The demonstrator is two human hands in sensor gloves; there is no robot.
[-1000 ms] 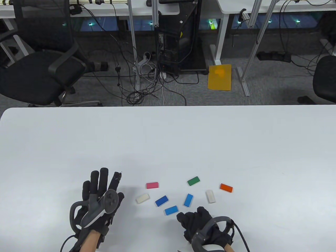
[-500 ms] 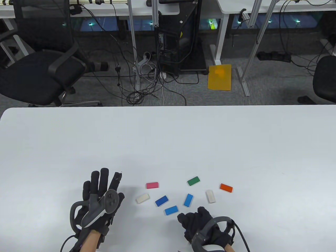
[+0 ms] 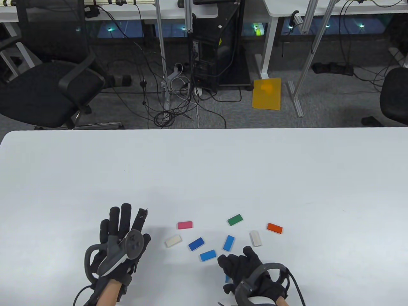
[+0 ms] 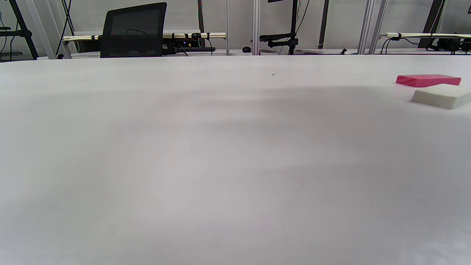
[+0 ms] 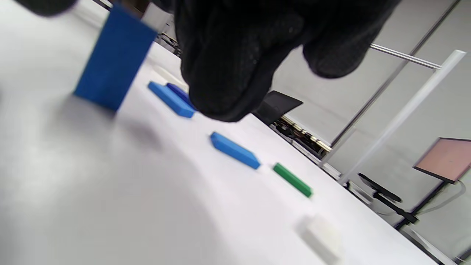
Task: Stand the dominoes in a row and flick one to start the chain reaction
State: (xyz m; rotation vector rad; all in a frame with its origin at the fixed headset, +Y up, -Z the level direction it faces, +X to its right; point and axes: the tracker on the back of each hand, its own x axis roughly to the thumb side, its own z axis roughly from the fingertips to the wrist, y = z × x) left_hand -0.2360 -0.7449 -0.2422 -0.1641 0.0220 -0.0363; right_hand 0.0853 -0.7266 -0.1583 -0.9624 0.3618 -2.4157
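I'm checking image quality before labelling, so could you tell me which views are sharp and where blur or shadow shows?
Table view: sharp and evenly lit, with a soft shadow beside the left hand. Left wrist view: clear, with faint shadow bands on the table. Right wrist view: tilted, the glove fingers out of focus, the upright blue domino blurred, and the white domino smeared.

8 dominoes (image 3: 229, 243) flat, blue domino (image 5: 114, 59) upright

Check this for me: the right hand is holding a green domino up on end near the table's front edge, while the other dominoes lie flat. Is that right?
One thing is wrong: the domino that the right hand holds on end is blue, not green. The right wrist view shows it. The green domino lies flat with the others.
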